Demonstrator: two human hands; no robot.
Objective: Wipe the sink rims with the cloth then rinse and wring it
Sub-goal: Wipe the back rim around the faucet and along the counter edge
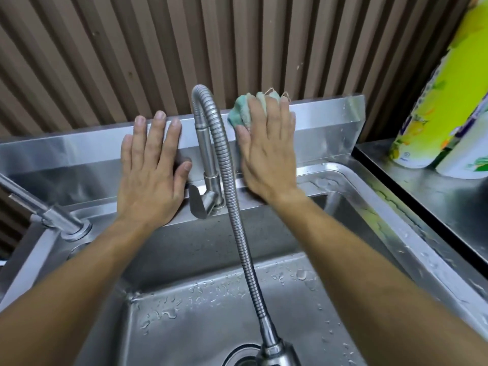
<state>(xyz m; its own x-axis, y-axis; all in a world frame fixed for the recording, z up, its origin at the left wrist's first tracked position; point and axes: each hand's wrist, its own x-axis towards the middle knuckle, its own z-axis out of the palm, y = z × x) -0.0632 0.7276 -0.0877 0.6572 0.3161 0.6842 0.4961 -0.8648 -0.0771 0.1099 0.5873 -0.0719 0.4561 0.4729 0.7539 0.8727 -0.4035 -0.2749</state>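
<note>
A steel sink (412,223) fills the view, with an upright back rim (324,120) behind the basin. My right hand (266,151) presses a green-and-cream cloth (241,112) flat against that back rim, just right of the tap; only the cloth's top and left edge show past my fingers. My left hand (151,167) lies flat with fingers spread on the back rim, left of the tap, holding nothing. Water drops dot the basin floor.
A flexible steel tap hose (227,165) arches between my hands and hangs over the drain (240,357). A second tap (45,210) stands at the left. Two paper-towel rolls (433,109) sit on the steel counter (435,202) at the right. A ribbed brown wall is behind.
</note>
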